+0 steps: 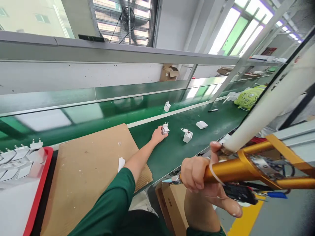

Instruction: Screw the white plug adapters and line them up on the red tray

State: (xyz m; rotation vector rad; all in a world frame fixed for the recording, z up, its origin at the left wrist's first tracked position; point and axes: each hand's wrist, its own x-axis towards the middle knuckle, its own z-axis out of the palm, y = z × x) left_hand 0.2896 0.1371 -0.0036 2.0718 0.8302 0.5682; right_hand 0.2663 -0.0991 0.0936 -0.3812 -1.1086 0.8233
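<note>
My left hand (158,135) reaches forward over the green bench, its fingers closed round a white plug adapter (165,128) with its pins pointing up. In my right hand (200,173) is a gold-coloured glue dispensing gun (228,169), its blue tapered nozzle pointing left past the bench's front edge. A second white plug adapter (187,135) stands to the right of my left hand, its top part tilted. Another adapter (167,106) stands farther back, on the strip behind the white rail. A flat white piece (201,124) lies to the right.
A cardboard sheet (86,164) covers the bench at left. Beside it, a red-rimmed tray (46,164) holds several white adapters (22,154). A pen (213,110) and a lime-green fan (249,98) lie at right. An open carton (172,205) stands below the edge. A thick white tube (270,98) slants across the right.
</note>
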